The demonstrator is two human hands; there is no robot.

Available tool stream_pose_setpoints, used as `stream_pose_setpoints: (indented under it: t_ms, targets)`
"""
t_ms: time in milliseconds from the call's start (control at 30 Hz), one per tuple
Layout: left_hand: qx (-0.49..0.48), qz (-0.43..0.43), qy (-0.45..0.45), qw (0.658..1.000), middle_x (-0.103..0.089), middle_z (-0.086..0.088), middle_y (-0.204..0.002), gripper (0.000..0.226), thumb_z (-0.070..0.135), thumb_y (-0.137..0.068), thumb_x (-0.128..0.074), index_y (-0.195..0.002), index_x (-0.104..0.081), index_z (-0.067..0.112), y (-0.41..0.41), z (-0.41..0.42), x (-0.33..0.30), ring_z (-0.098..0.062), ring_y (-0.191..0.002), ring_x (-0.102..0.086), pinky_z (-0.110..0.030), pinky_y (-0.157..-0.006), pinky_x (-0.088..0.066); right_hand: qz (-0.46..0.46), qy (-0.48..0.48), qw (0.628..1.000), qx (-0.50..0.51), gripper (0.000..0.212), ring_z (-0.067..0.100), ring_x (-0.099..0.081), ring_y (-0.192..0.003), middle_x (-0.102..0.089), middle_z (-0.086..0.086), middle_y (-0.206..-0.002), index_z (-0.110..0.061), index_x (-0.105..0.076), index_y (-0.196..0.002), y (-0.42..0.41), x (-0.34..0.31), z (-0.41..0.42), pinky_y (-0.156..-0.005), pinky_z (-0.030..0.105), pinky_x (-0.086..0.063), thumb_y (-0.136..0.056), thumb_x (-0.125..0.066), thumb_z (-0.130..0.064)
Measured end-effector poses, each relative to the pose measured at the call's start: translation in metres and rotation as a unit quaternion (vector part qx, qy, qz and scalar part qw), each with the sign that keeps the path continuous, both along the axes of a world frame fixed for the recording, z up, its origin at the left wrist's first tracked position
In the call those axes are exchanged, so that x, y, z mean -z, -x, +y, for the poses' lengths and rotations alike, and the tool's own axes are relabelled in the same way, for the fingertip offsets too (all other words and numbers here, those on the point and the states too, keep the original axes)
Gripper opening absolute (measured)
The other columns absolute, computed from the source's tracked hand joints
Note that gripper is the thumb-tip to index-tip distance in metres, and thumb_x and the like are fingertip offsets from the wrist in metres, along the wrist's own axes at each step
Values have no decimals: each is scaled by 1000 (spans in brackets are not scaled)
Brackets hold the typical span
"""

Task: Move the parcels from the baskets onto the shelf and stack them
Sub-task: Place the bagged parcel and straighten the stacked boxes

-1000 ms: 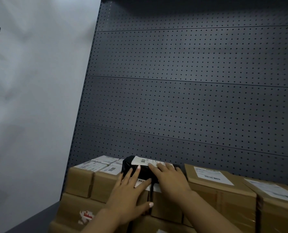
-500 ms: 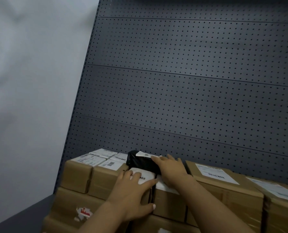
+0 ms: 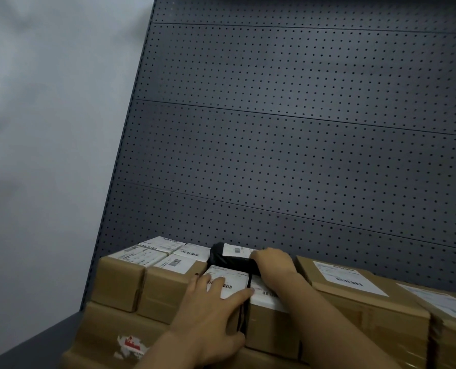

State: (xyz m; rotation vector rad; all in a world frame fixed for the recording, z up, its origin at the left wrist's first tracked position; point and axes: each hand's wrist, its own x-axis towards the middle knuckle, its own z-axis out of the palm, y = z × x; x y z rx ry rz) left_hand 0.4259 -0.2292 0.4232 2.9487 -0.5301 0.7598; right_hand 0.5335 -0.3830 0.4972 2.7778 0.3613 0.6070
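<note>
A small black parcel with a white label lies on top of the cardboard boxes, at the back against the pegboard. My right hand covers its right end, fingers bent over it. My left hand rests flat on the labelled brown box just in front of it. The fingers lie across the label and the thumb runs down the front face. A dark gap separates this box from the one to its right. No baskets are in view.
Several labelled small boxes stand in rows at the left, on a bigger box with a torn red sticker. Larger boxes fill the right. The grey shelf board shows at bottom left. The pegboard back rises behind.
My left hand slid back off the black parcel onto the front box. The black parcel now sits further back towards the pegboard, and my right hand has moved to its right end.
</note>
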Motion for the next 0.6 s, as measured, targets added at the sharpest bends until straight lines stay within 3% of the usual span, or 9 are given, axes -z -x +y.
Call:
stream_pose_setpoints:
  t_ms: [67,133,300,433,600]
  targets:
    - [0,4,1,1000,-15,-5,-155,74,58,-82,-45,-143,-2,55,-1,0,0,-28,-140,-6,-46,-114,3,8,-18,1000,10,35,28,-59,-103,-62,11,-114,-13,-60,-118,-2,3,2,-76,33,-44,-90,-46,2]
    - [-2,5,2,1000,-14,-6,-156,75,58,-82,-45,-143,-2,54,0,-1,-1,-28,-141,-4,-46,-114,4,18,-31,999,5,38,28,-58,-106,-61,11,-118,-15,-58,-124,-4,3,1,-78,33,-44,-92,-44,-1]
    - [-6,23,-8,1000,-13,-6,-157,73,58,-84,-45,-144,-3,53,5,-1,-5,-29,-142,-4,-45,-114,-1,75,-41,996,-13,49,30,-49,-121,-49,12,-139,-25,-33,-147,13,-1,-4,-94,39,-44,-99,-37,-18]
    - [-16,28,-21,999,-15,-7,-157,74,62,-84,-44,-145,-4,51,5,0,-9,-30,-142,-8,-44,-114,-5,24,-44,996,-71,45,28,-54,-114,-56,7,-132,-26,-39,-142,46,-4,-12,-91,39,-47,-98,-39,-24]
    - [-27,12,10,1000,-23,3,-156,68,56,-89,-45,-148,-16,39,5,1,-14,-22,-142,-16,-39,-115,-11,-8,47,996,-78,45,25,-45,-127,-50,4,-141,-28,-37,-143,100,-2,-31,-112,46,-18,-98,-38,-32]
